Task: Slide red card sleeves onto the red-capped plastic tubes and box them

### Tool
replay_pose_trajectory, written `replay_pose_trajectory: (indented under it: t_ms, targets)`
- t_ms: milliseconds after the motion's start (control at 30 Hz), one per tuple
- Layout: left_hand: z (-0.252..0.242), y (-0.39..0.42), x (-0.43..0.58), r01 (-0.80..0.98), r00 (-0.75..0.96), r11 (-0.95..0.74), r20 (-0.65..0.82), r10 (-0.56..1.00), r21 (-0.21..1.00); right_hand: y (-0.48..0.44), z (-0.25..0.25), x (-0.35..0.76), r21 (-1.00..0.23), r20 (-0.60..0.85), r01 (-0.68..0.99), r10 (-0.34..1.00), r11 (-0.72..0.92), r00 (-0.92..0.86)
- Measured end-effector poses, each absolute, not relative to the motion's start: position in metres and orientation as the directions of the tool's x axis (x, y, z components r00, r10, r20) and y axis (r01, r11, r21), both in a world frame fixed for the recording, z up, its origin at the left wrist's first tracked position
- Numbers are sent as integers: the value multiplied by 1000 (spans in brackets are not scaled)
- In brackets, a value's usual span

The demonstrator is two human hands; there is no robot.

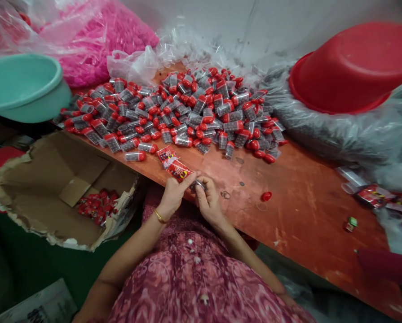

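My left hand [173,196] and my right hand [209,200] meet at the table's near edge. Between their fingertips is a small clear tube with dark contents [198,184], partly covered by the fingers. Both hands are closed around it. Glossy red printed packets [174,164] lie just beyond my left hand, their near end against its fingers; I cannot tell whether that hand also grips them. A wide heap of clear tubes with red caps and dark contents [187,112] spreads across the table behind. One loose red cap [266,196] lies to the right of my right hand.
A torn cardboard box [52,179] at the left holds red packets [99,206]. Behind stand a turquoise basin [25,87] and a bag of pink pieces [120,36]. At the right, a red tub [352,67] rests upside down on a plastic bag [342,134]. A small green-and-red item [350,224] sits near.
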State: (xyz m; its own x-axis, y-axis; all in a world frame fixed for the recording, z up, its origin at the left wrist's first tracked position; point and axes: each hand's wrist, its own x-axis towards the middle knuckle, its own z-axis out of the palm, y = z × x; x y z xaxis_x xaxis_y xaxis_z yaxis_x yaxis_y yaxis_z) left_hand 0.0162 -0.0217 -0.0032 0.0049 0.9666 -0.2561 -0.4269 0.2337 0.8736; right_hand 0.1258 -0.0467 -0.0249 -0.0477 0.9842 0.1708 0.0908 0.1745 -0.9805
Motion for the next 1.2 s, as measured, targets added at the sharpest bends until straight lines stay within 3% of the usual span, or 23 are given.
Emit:
replay_pose_trajectory:
  t_ms: [100, 233, 333, 400, 633, 800, 1000, 1200]
  targets:
    - [-4, -22, 18, -428, 33, 242, -252, 967, 871, -46, -19, 126, -986, 155, 49, 985, 159, -74]
    - [2, -22, 19, -431, 152, 320, -282, 947, 843, -46, -9, 123, -972, -65, -213, 983, -102, -175]
    - [8, -18, 18, -489, 89, 277, -269, 959, 827, -46, -7, 124, -945, -147, -261, 967, -199, -207]
    - [9, -17, 20, -537, 38, 241, -262, 964, 808, -46, -8, 125, -956, -159, -215, 970, -198, -185]
    - [4, -24, 20, -471, 186, 347, -293, 938, 811, -41, -10, 125, -954, -132, -253, 983, -162, -131]
    - [4, -17, 13, -543, 49, 220, -231, 972, 810, -37, -9, 131, -970, -105, -208, 989, -125, -103]
    - [-4, -26, 22, -441, 69, 240, -234, 970, 865, -34, -7, 123, -971, -112, -211, 994, -110, 0]
    - [3, -27, 11, -523, 12, 208, -237, 971, 826, -31, -8, 120, -968, -116, -207, 985, -141, -126]
